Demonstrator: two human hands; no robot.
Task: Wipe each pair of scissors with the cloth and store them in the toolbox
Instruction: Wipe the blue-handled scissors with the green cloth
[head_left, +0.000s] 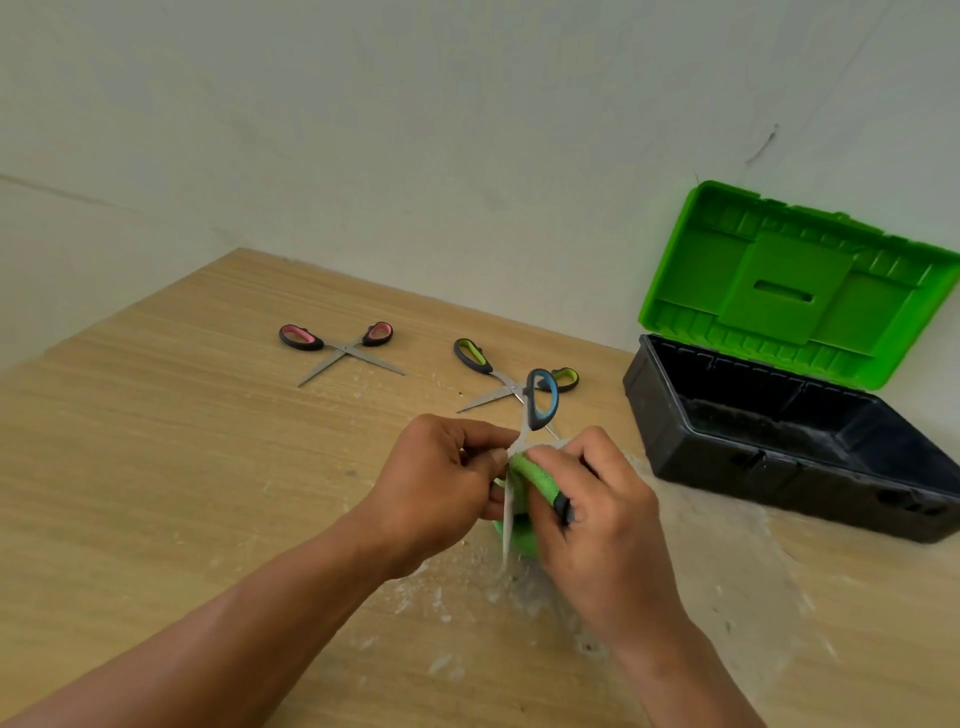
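Note:
Blue-handled scissors (542, 397) are held open above the wooden table, one handle loop pointing up and one blade (508, 525) pointing down. My left hand (441, 483) pinches them near the pivot. My right hand (592, 499) grips the green cloth (535, 480) pressed against the scissors, with the other blue handle showing between its fingers. Pink-handled scissors (340, 345) lie open at the back left. Green-handled scissors (498, 376) lie open just behind my hands. The toolbox (779, 452) stands at the right, black body, green lid (795, 286) raised.
The wooden table (182, 467) meets a pale wall at the back and right. White dust and flecks cover the table surface under my hands and toward the toolbox. The toolbox's inside looks dark, with no contents visible.

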